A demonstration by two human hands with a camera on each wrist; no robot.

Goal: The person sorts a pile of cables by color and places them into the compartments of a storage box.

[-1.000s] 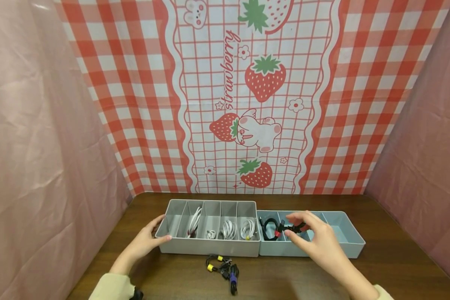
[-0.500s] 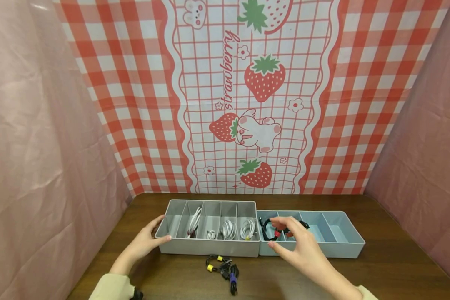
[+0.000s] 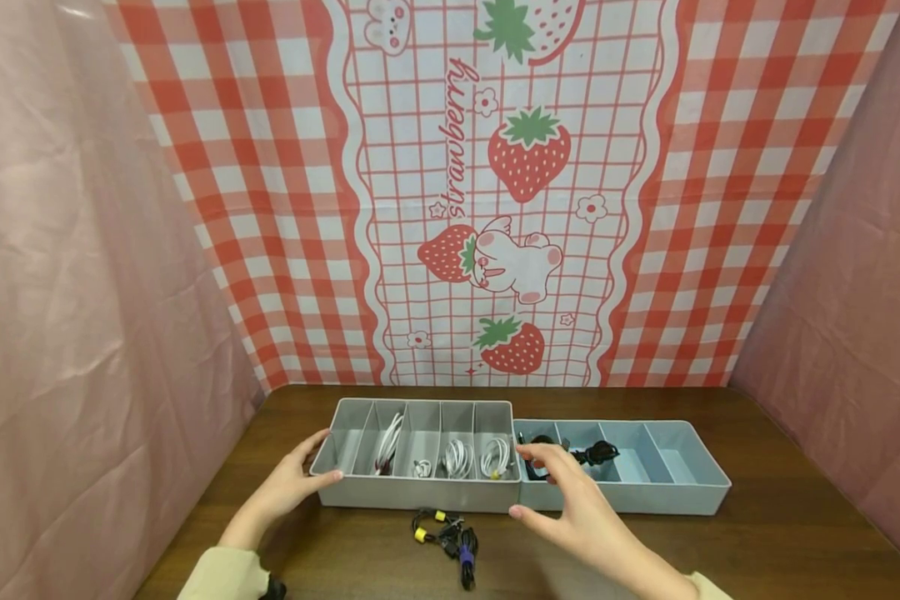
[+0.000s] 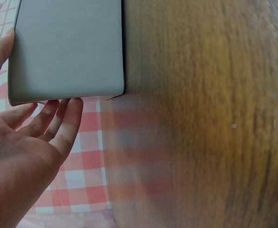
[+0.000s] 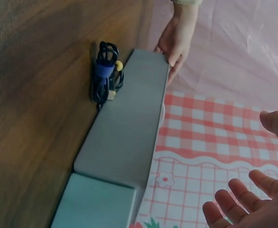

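Note:
My left hand (image 3: 288, 479) holds the left end of a grey divided box (image 3: 420, 495), thumb on the front rim and fingers against the end wall. Fingers spread and holding nothing, my right hand (image 3: 581, 508) hovers in front of where the grey box meets a light-blue divided box (image 3: 660, 502). It partly hides a coiled black cable (image 3: 543, 440) in the blue box's first compartment. A bundled black cable (image 3: 598, 452) lies in the second. Several compartments of the grey box hold white cables (image 3: 459, 460).
In front of the grey box, a black cable with yellow ties (image 3: 420, 535) and one with a purple strap (image 3: 467, 558) lie together on the wooden table (image 3: 345, 550). A red checked cloth (image 3: 285, 275) hangs behind the table, and pink curtains (image 3: 105, 333) flank it.
My right hand has let go of the bundled black cable in the blue box's second compartment and moved left, toward the grey box. My left hand has stayed put.

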